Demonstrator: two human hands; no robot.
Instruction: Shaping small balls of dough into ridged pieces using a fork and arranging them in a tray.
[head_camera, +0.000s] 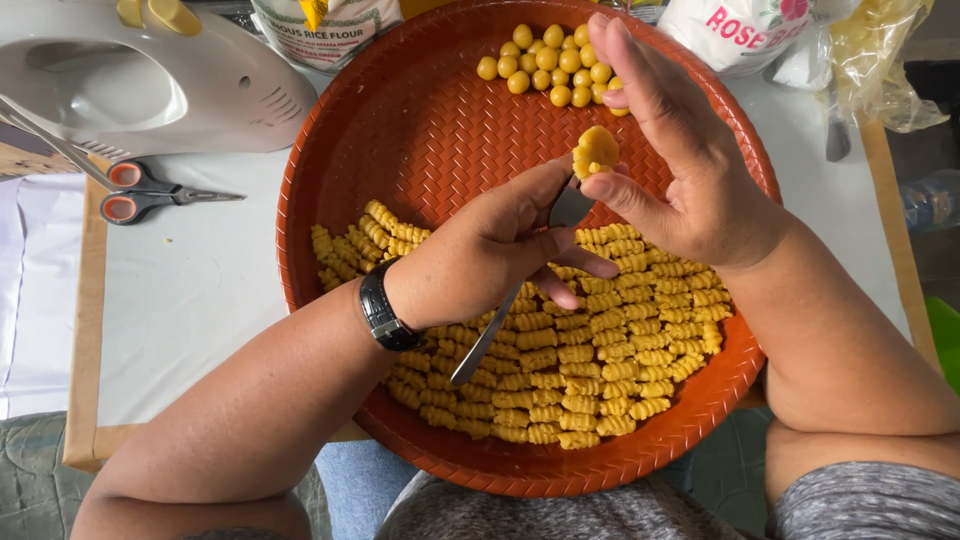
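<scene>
While the left hand (480, 255) is closed around the handle of a metal fork (497, 325), whose head lies hidden under the thumb and fingers, the right hand (680, 165) pinches a small ridged piece of yellow dough (595, 150) between thumb and forefinger, its other fingers spread upward. The dough piece sits just above the fork's upper end, near the middle of a round woven orange tray (420, 110). A black wristwatch (383, 310) is strapped to the left wrist.

Across the lower half of the tray lie rows of ridged, curled dough shells (590, 370), packed closely side by side, with a smaller group (365, 245) to the left of the hands. At the tray's far edge sits a cluster of smooth yellow dough balls (545, 65), partly behind the right hand's fingers.

The tray rests on a table with a white covering (200, 300). To its left lie scissors with orange-and-grey handles (150, 195), and beyond them a grey-white electric hand mixer (140, 80). Bags of flour (320, 25) stand at the far side, and a crumpled clear plastic bag (880, 60) lies at the right.
</scene>
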